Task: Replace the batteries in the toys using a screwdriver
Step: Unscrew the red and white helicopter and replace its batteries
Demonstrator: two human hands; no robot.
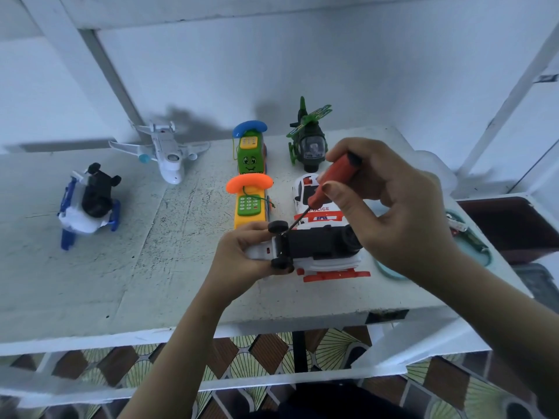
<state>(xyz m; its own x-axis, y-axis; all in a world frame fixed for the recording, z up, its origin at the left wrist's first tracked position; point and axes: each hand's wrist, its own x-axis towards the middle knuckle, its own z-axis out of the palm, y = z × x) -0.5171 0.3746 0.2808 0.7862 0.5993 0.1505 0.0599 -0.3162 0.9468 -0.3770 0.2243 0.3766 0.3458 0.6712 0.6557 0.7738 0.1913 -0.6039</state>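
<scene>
— Where is the toy being worked on?

— Toward the near edge of the surface (136,267), a little right of the middle. The upturned toy (317,246) lies belly-up with its black underside showing, and its long axis runs left to right. The left hand (242,255) grips its left end, fingers (257,229) curled round the white part beside the two black wheels (277,226).

— And the tool?

— The right hand (393,213) pinches the screwdriver (328,184) by its orange handle, thumb and fingers closed narrowly round it. The shaft slants from far right down to near left. The tip meets the underside between the wheels, just beside the left hand's fingers.

— So the move turns on that slant?

— I judge so. The tip has to seat squarely in a screw head, and I cannot tell whether a screw lies under it because the spot is too small and dark. A slip would likely run leftward, toward the holding fingers.

— What crowds it?

— The police car (314,204) stands just beyond the toy, under the handle; whether they touch I cannot tell. The yellow phone (249,207) is just left of the car. The green phone (251,152) and green helicopter (308,143) are farther back. The white plane (168,155) and a blue-and-white toy (84,207), also wheels-up, lie well apart to the left. A teal rim (390,272) shows beneath the right wrist, and I cannot tell what it belongs to.
</scene>
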